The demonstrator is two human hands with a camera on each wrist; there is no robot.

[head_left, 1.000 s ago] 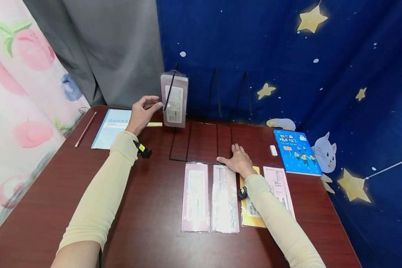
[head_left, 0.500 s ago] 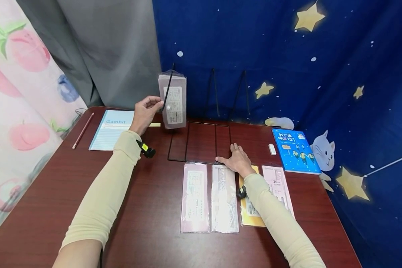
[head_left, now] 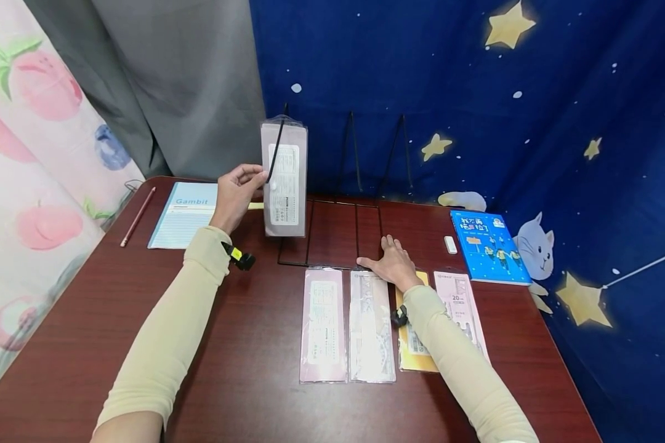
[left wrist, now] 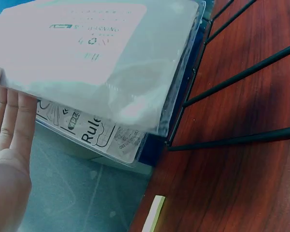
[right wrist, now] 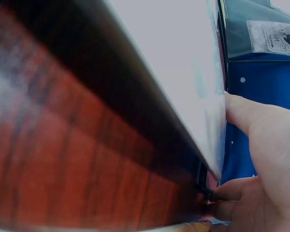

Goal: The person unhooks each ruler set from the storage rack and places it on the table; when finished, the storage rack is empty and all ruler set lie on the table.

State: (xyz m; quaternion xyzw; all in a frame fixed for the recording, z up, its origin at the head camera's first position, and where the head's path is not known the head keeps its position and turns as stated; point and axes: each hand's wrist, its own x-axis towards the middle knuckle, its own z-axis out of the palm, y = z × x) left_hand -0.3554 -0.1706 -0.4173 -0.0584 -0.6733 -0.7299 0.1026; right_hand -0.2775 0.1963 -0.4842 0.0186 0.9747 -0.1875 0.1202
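My left hand (head_left: 235, 195) pinches the left edge of a clear plastic packet (head_left: 285, 184) with a white label, hanging from a hook of a black wire rack (head_left: 357, 237). In the left wrist view the thumb lies on the packet's face, with the fingers behind. Another packet printed "Ruler" (left wrist: 89, 133) shows behind the gripped one. My right hand (head_left: 393, 264) rests at the front right of the rack's base, its fingers spread. Just before it lie a pink packet (head_left: 322, 326), a pale packet (head_left: 372, 326), a yellow packet (head_left: 414, 344) and another pink packet (head_left: 459, 301).
A light blue notebook (head_left: 185, 215) and a reddish pencil (head_left: 138, 216) lie at the left. A white eraser (head_left: 451, 245) and a blue book (head_left: 490, 248) are at the right. Curtains (head_left: 332, 55) stand behind the wooden table (head_left: 244, 344).
The front packet's lower edge has come down and forward in the head view, while its top remains at the hook. My left hand keeps close to its edge; the right hand stays put.
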